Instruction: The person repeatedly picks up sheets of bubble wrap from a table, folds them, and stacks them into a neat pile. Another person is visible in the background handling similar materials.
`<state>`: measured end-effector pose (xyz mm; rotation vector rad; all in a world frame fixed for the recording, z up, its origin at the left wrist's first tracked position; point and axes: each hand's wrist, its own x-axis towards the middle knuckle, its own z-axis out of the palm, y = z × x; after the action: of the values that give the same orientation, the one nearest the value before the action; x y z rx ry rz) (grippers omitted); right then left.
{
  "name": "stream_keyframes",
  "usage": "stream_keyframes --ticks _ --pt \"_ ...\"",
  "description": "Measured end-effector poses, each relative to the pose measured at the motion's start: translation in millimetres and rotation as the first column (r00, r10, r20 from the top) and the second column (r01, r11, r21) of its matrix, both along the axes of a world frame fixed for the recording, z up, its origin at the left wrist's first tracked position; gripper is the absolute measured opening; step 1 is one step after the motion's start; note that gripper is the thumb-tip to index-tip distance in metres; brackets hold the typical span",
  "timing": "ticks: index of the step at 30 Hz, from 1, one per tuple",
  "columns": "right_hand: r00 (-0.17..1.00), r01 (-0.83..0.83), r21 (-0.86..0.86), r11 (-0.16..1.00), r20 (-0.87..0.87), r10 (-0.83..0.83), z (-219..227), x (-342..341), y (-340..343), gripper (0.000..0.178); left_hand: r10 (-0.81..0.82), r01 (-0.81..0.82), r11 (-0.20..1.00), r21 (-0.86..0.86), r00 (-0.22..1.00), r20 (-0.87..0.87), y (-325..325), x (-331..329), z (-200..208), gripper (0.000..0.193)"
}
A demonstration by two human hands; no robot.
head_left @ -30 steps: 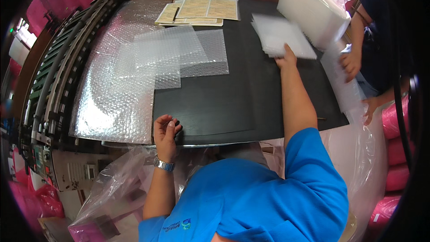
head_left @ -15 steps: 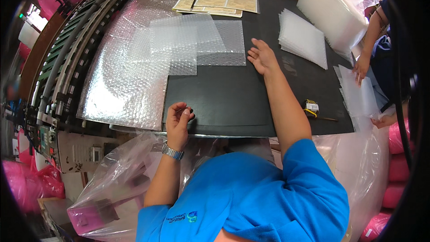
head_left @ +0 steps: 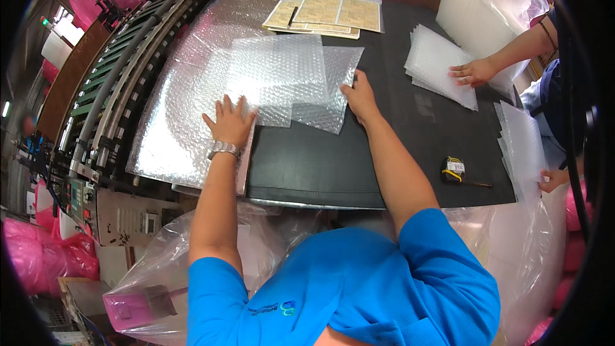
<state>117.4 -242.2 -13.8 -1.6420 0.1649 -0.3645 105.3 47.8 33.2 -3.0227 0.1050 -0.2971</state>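
My left hand (head_left: 232,127) lies with fingers spread on the near right part of a large shiny bubble wrap sheet (head_left: 170,125), which covers the left side of the black table. At the table's middle, my right hand (head_left: 362,99) pinches the right edge of a smaller clear bubble wrap sheet (head_left: 333,104). That sheet sits askew, partly under other overlapping bubble wrap pieces (head_left: 278,67). These pieces also overlap the large sheet's right side.
At the far edge lie printed papers (head_left: 336,13) with a pen (head_left: 293,16). A co-worker's hand (head_left: 471,73) rests on a stack of bubble wrap sheets (head_left: 435,57) at right. A tape measure (head_left: 453,168) sits near the front right. A roller conveyor (head_left: 118,74) borders the left.
My left hand has moved forward and opened onto the large sheet. My right hand has taken the small sheet's edge, now turned askew. A co-worker's hand has reached onto the stack.
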Motion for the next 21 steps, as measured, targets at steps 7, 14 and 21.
stream_keyframes --ticks 7,14,21 --pt "0.966 -0.235 0.704 0.67 0.096 0.239 10 -6 -23 0.039 -0.339 0.34 0.934 -0.105 0.94 0.025 -33 -29 -16 0.045" --pt "0.933 -0.309 0.691 0.654 0.088 0.348 14 -11 -24 0.044 -0.47 0.468 0.846 -0.255 0.881 0.056 -34 -35 -20 0.036" --pt "0.832 -0.39 0.697 0.602 -0.013 0.554 28 -27 -30 0.041 -0.203 0.226 0.968 -0.111 0.961 0.188 -28 -34 -22 0.062"
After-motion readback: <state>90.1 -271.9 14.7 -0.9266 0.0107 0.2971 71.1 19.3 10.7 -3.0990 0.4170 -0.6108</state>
